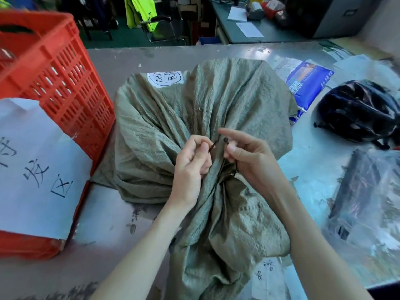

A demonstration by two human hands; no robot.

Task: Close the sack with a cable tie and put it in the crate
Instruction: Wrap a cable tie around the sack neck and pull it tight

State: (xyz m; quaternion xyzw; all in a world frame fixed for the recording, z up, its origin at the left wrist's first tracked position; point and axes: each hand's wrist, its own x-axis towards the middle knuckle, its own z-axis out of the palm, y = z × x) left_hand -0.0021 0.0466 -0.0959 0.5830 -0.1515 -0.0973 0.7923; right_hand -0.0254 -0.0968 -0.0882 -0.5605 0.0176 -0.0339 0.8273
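A full grey-green woven sack (164, 126) lies on the table in front of me, its neck gathered into a bunch between my hands. A thin black cable tie (232, 169) loops around that neck. My left hand (190, 165) pinches the tie's pointed tail end. My right hand (249, 156) pinches the tie's head end, just to the right of the tail; the two ends are a small gap apart. The red plastic crate (65, 83) stands at the left with a white handwritten sheet on its near side.
A black bike helmet (359, 111) lies at the right, a blue-and-white packet (307, 87) behind the sack, and clear plastic bags (363, 200) at the near right. White labels are stuck on the sack. Chairs and a desk stand beyond the table's far edge.
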